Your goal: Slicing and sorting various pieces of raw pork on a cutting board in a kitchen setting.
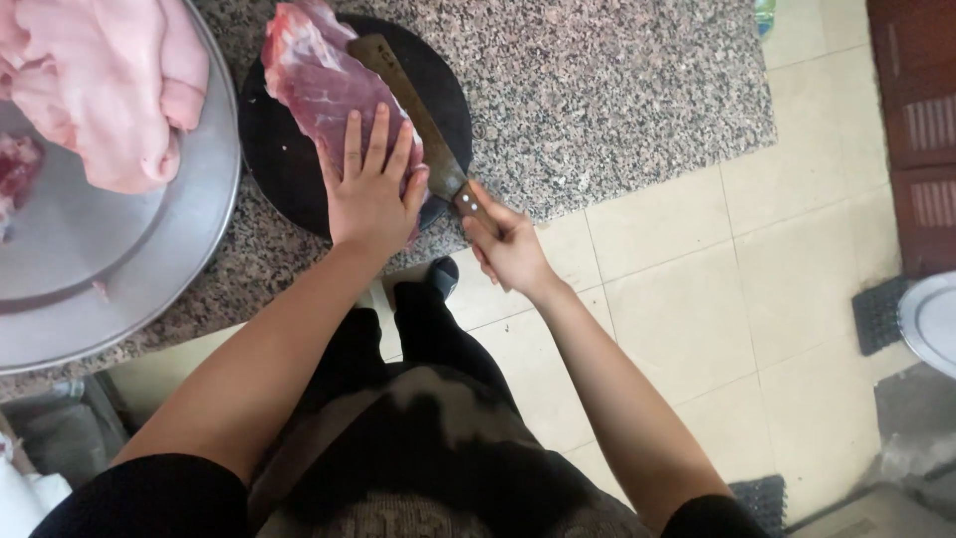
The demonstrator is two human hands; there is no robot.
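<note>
- Head view looks down on a speckled granite counter (597, 90) above a tiled floor (697, 299).
- Left hand (370, 194) lies flat, fingers spread, pressing the near end of a red slab of meat (319, 85) on a round black chopping board (289, 159).
- Right hand (508, 249) is closed around the wooden handle of a cleaver (413, 110), whose blade lies against the meat's 3 o'clock side.
- At 9 o'clock from the board, a large steel tray (119, 289) carries pale pink pork (100, 80).
</note>
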